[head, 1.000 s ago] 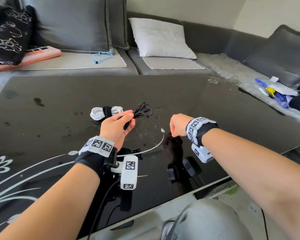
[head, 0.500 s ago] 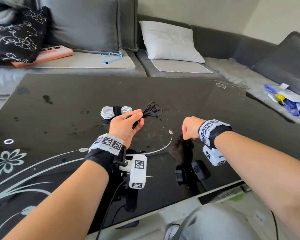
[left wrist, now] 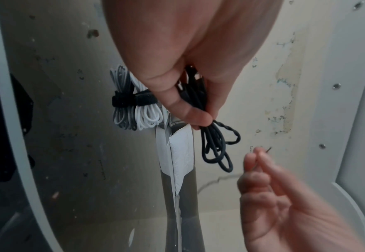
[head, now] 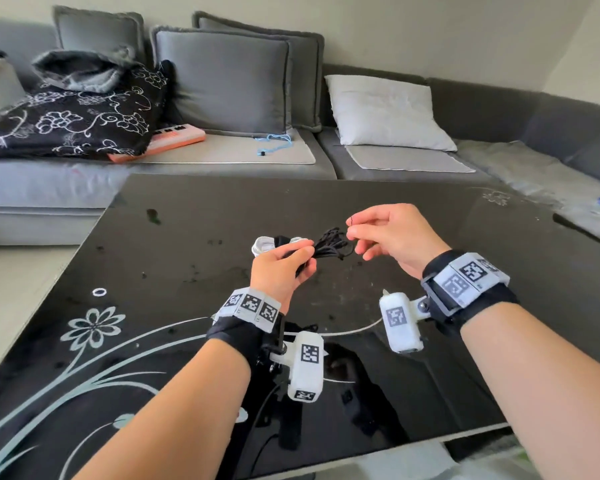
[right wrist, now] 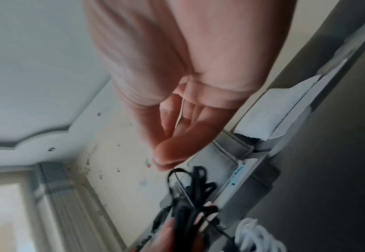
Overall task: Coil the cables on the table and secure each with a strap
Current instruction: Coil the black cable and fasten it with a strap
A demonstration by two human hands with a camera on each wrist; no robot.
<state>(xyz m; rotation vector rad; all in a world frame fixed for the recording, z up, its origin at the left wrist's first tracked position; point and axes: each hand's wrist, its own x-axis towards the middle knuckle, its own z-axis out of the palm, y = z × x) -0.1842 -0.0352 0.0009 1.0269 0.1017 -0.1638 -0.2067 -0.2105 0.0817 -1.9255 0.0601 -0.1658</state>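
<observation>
My left hand (head: 303,259) grips a coiled black cable (head: 333,245) by its middle, held a little above the black glass table (head: 187,258). Its loops (left wrist: 218,146) hang out past the thumb. My right hand (head: 352,227) is raised just right of those loops, thumb and forefinger pinching a thin black wire (left wrist: 268,149) whose tip sticks out; the other fingers are loosely spread. A thin dark strand (right wrist: 174,172) runs from the fingertips toward the coil. Behind my left hand a white coiled cable (head: 262,244) lies on the table, bound by a black strap (left wrist: 144,100).
A grey sofa (head: 222,161) with cushions runs along the table's far and right sides. On it lie a pink keyboard (head: 177,135), a blue cord (head: 274,142) and a black patterned blanket (head: 66,119). White flower prints mark the table's near left.
My right hand has risen from a closed fist near the table and moved left to the black coil, now pinching a thin wire. The left hand has kept its hold on the coil.
</observation>
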